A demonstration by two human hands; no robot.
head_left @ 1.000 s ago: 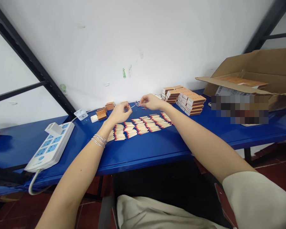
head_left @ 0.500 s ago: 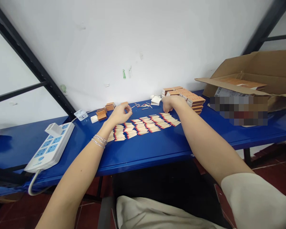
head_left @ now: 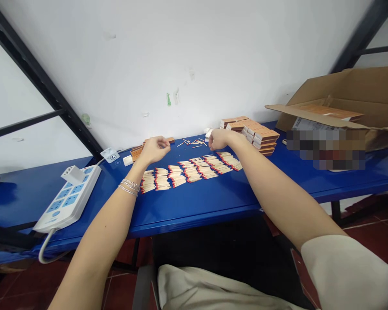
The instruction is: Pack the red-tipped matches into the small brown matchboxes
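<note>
Along a blue metal table (head_left: 194, 219) set against a white wall (head_left: 181, 64), a person reaches forward with both bare arms. The left hand (head_left: 155, 149) hangs above the table with its fingers curled and drawn together. Whether they pinch anything is too small to tell. Its fingertips point toward an orange matchbox (head_left: 170, 140), and a small stack of matchboxes (head_left: 136, 152) lies just behind the hand. Silver bracelets (head_left: 128, 187) circle that wrist.

The right hand (head_left: 220, 138) tips downward, its fingers bunched just beside a small white piece (head_left: 208, 133). Whether they touch or hold it, I cannot tell.

Loose matchsticks (head_left: 194, 143) lie scattered on the blue top between the hands. Nearer the person, matches (head_left: 187, 174) lie in neat overlapping rows, red heads angled toward the lower right, running from below the left hand to below the right. Past the right hand, matchboxes (head_left: 254, 135) stand in tidy piles near the wall.

Farther right sits an open cardboard box (head_left: 336, 94), with a pixelated patch (head_left: 326, 148) covering part of the view in front of it. At the left end, a white power strip (head_left: 66, 198) with blue sockets lies on the table, its cord looping over the edge. A beige sleeve (head_left: 342, 271) covers the right upper arm.
</note>
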